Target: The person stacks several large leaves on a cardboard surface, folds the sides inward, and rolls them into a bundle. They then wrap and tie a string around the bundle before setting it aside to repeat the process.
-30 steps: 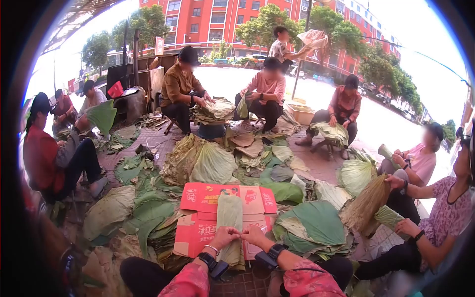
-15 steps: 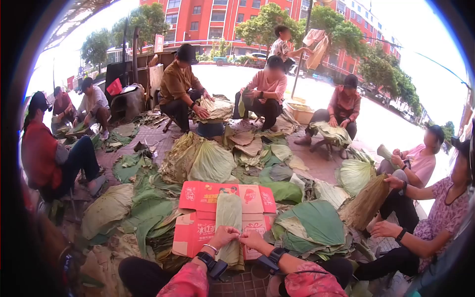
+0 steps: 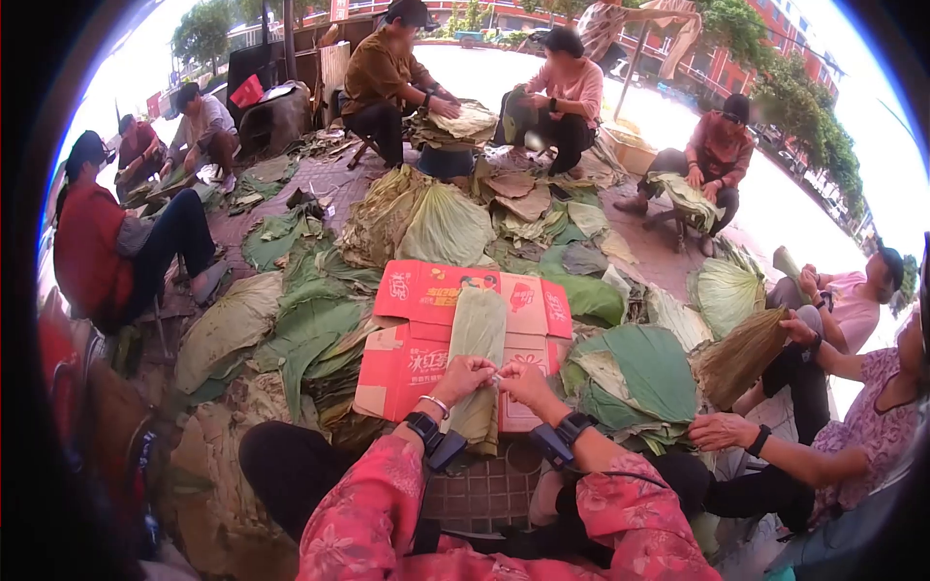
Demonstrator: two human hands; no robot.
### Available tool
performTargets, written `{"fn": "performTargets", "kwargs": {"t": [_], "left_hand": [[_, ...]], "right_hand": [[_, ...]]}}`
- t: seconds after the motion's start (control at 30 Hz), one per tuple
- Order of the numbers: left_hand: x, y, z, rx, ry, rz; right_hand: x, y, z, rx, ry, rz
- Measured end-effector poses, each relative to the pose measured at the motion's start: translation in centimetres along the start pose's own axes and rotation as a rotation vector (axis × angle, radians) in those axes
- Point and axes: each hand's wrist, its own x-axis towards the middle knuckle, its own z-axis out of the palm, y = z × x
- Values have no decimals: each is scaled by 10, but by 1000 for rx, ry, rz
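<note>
A long folded lotus leaf (image 3: 479, 324), pale green, lies lengthwise on a flattened red cardboard box (image 3: 405, 358) in front of me. My left hand (image 3: 463, 378) is over the lower part of the leaf, with its thumb and fingers pinched. Close beside it, at the leaf's right edge, my right hand (image 3: 529, 389) is pinched too, the fingertips of both hands nearly meeting. A tiny whitish bit shows between them, too small to name. Both wrists carry black strapped devices.
Stacked green leaves (image 3: 635, 373) lie right of the box, and a heap of dried leaves (image 3: 441, 223) beyond it. More leaves (image 3: 232, 329) spread to the left. Several seated people handle leaves around me; the nearest person's hand (image 3: 722, 432) is at my right.
The view has tipped downward, so the surroundings appear higher and more of my sleeves shows. My hands stay pinched close together at the folded leaf.
</note>
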Motion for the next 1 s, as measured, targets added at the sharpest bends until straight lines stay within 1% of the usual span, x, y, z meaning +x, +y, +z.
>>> {"fn": "performTargets", "kwargs": {"t": [0.1, 0.2, 0.23, 0.33, 0.43, 0.53, 0.63, 0.73, 0.77, 0.8, 0.83, 0.87, 0.93, 1.0], "left_hand": [[-1, -8, 1, 39, -1, 22], [4, -11, 0, 45, 10, 60], [4, -11, 0, 15, 15, 56], [5, -11, -1, -78, 67, 39], [9, -15, -3, -172, 107, 67], [11, -19, -3, -149, 111, 90], [9, -19, -1, -86, 113, 73], [13, -26, -3, -81, 55, 55], [13, -27, -5, -82, 28, 48], [11, -24, -3, -15, 39, 88], [6, -22, -2, 52, 52, 128], [8, -22, -2, 31, -39, 139], [-1, -5, 2, 45, -21, 129], [-4, -8, 5, 45, 9, 135]], "right_hand": [[0, 8, -5, 11, -22, -7], [4, 29, -3, -104, 196, -159], [9, 36, -5, -227, 314, -315], [8, 39, -22, -41, 391, -82], [6, 44, -33, -162, 427, -174], [-5, 41, -20, -451, 373, -378], [-9, 43, -4, -691, 389, -445], [-3, 39, -12, -866, 275, -356], [-1, 30, -15, -874, 228, -373], [0, 21, -14, -881, 184, -387], [6, 18, -12, -723, 79, -318], [16, 7, -21, -574, 1, -263], [22, -1, -17, -453, -72, -280], [28, -6, -12, -476, -138, -351]]}}
